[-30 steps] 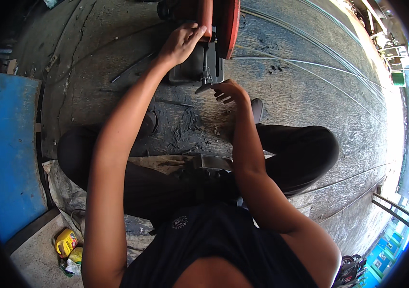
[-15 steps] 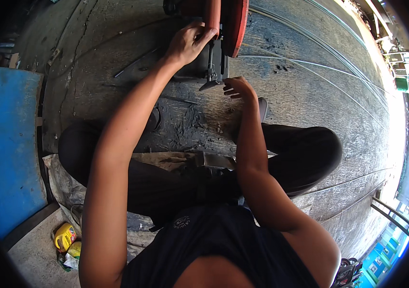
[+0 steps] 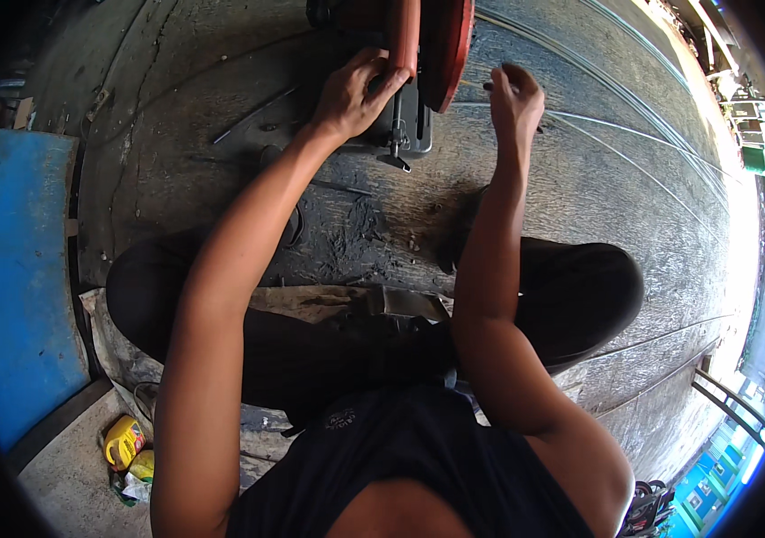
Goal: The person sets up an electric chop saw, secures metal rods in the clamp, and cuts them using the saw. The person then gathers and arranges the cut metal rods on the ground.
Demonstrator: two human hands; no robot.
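At the top centre stands a red cut-off saw with a round red guard [image 3: 451,63] and a red tubular handle [image 3: 404,36]. My left hand [image 3: 351,97] is closed at the lower end of this handle, thumb and fingers against it. Below it the saw's dark base [image 3: 420,134] carries a metal clamp screw with a small crank [image 3: 395,161]. My right hand [image 3: 517,100] is raised to the right of the guard, apart from it, with its fingers curled together. Something small and dark shows at its fingertips; I cannot make out what it is.
Long thin metal rods [image 3: 598,76] lie across the worn floor on the right. A thin dark bar [image 3: 255,115] lies left of the saw. Black grime [image 3: 347,224] covers the floor before me. A blue panel [image 3: 15,287] and a yellow container [image 3: 122,443] are at the left.
My right hand has left the clamp crank, moving up and to the right beside the guard, and its fingers have curled in. The crank has turned. My left hand stays at the handle.
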